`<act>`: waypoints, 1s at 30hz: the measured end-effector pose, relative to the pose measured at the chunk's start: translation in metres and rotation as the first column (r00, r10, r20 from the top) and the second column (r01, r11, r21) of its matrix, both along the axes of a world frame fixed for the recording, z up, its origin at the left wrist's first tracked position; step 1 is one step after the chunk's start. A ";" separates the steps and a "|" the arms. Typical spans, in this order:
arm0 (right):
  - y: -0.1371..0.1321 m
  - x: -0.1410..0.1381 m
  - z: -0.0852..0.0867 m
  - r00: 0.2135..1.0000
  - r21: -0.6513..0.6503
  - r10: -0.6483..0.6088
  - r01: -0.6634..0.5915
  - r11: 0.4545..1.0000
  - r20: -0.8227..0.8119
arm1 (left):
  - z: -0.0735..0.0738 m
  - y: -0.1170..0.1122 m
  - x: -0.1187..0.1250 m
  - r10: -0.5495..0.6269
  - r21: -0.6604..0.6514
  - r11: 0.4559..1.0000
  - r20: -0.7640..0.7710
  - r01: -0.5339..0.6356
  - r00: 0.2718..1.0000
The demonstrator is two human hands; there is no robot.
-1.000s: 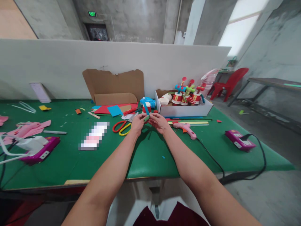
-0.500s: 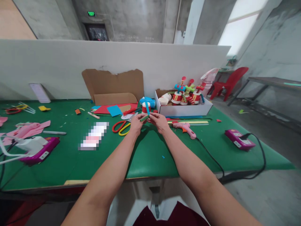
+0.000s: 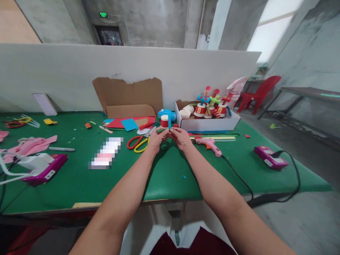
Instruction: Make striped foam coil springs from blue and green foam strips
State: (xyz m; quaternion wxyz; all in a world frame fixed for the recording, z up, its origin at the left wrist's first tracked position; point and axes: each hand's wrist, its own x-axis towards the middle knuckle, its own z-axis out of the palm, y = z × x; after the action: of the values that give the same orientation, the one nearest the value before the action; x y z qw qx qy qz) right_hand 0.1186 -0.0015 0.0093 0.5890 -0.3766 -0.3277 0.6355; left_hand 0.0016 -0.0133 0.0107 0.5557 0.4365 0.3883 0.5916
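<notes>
My left hand (image 3: 156, 139) and my right hand (image 3: 181, 138) meet above the middle of the table, fingers pinched together. A blue paper strip (image 3: 170, 121) rises upright between my fingertips, and a green paper strip (image 3: 160, 130) points left across my left fingers. How the two strips join is hidden by my fingers. Just behind stands a red-and-white paper cup (image 3: 164, 121), apart from my hands as far as I can see. Close to my left hand lie scissors (image 3: 141, 146) with one red and one yellow handle.
To the right lies a pink glue gun (image 3: 209, 144) with a black cable. Behind it, a white box (image 3: 209, 124) holds several decorated cups. Coloured paper (image 3: 129, 124) lies left of the cup. Purple power strips (image 3: 270, 158) sit at both sides. A red chair (image 3: 261, 94) stands beyond.
The blue strip has shifted slightly right and stands straighter, showing more of the cup. The green strip has turned more level. Both hands stay nearly in place.
</notes>
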 end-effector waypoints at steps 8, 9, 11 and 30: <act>-0.005 0.000 0.003 0.997 -0.026 0.078 -0.078 0.997 0.004 | -0.002 0.004 -0.001 0.076 0.000 0.997 -0.009 -0.076 0.997; -0.005 0.000 0.004 0.997 -0.032 0.078 -0.077 0.996 0.003 | -0.002 0.004 -0.001 0.076 0.001 0.997 -0.011 -0.076 0.997; -0.005 0.000 0.004 0.997 -0.043 0.071 -0.071 0.997 0.001 | -0.003 0.004 -0.001 0.079 0.004 0.997 -0.021 -0.079 0.997; -0.003 -0.001 0.002 0.999 0.092 -0.017 0.013 0.996 0.044 | 0.000 0.001 -0.002 0.061 0.013 0.998 0.014 -0.061 0.998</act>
State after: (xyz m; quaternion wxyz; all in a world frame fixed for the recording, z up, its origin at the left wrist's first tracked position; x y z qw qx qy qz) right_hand 0.1175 -0.0040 0.0110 0.6030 -0.3658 -0.3668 0.6066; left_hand 0.0001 -0.0119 0.0103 0.5372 0.4241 0.3935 0.6138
